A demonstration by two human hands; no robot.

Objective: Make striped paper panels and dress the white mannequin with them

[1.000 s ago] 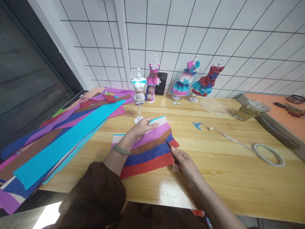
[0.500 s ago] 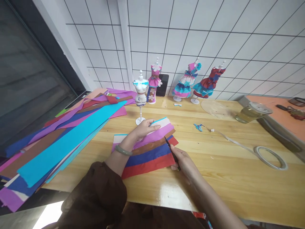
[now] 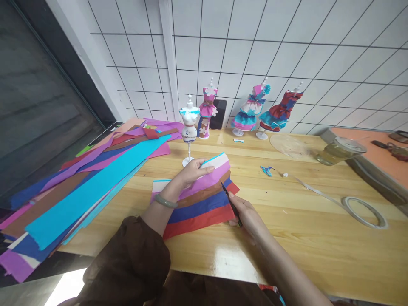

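A striped sheet of crepe paper (image 3: 199,208), banded in white, violet, brown, blue and red, is held over the table. My left hand (image 3: 193,172) pinches its upper part, thumb on top. In my right hand (image 3: 244,212) are black scissors (image 3: 232,205), with a dark blade lying across the brown and blue bands near the sheet's right edge. The handles are mostly hidden by my fingers. Just beyond my left hand stands a small white dress-form mannequin (image 3: 189,123) with a light blue trim at its top.
Long crepe paper strips (image 3: 95,182) lie heaped at left. Behind stand dressed mannequins, one in pink (image 3: 208,108), one in blue and pink (image 3: 249,108), one in red (image 3: 283,110). A phone (image 3: 219,114) leans on the wall. At right are a tape roll (image 3: 365,212) and a cup (image 3: 341,151).
The sheet's right edge is trimmed further along the violet and brown bands, beside the scissors blade. Both hands stay almost in place; the whole view shifts slightly.
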